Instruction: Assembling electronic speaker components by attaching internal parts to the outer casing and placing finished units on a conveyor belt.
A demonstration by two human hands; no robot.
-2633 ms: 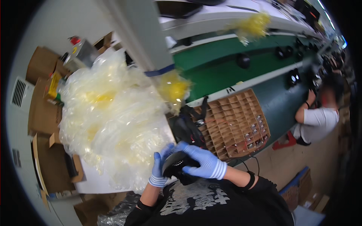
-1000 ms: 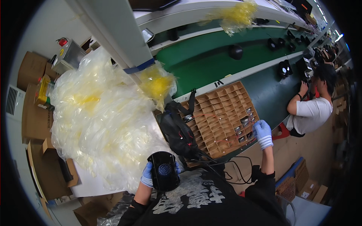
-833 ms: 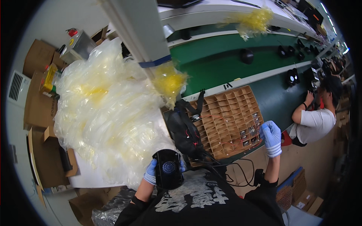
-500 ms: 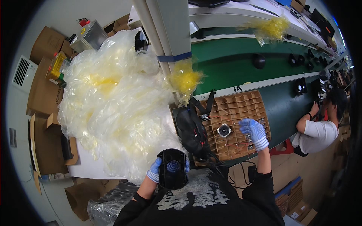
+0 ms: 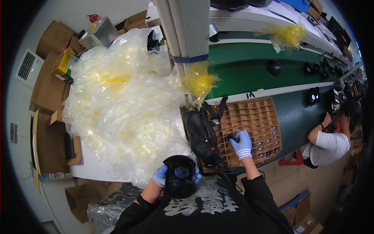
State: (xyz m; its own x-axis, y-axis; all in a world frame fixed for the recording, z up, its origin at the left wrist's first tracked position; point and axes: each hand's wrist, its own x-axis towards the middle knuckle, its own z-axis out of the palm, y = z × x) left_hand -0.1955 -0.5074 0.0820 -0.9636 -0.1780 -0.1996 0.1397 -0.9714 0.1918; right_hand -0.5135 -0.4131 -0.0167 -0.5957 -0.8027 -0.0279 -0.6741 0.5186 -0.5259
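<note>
My left hand [image 5: 159, 176], in a striped blue-and-white glove, holds an oblong black speaker housing [image 5: 180, 189] in front of my chest. The housing has a round dotted grille in its middle, and my fingertips show along its far side. My right hand [image 5: 242, 144], gloved alike, is closed on a small speaker driver [image 5: 231, 137] above the cardboard divider tray [image 5: 265, 104]; the glove hides much of the driver. Several drivers with thin red wires sit in the tray's right-hand cells. A black bag-like bundle [image 5: 199, 134] with cables lies against the tray's left side.
Crumpled clear plastic film [image 5: 124, 117] covers the white table at left. A grey post [image 5: 194, 31] rises beyond the bundle. The green conveyor [image 5: 241, 66] carries black housings at back right. A co-worker [image 5: 331, 144] in a white shirt sits at right.
My right hand has moved down and left from above the tray and closed on the speaker driver that lay there. The left hand still holds the housing. The view has shifted slightly.
</note>
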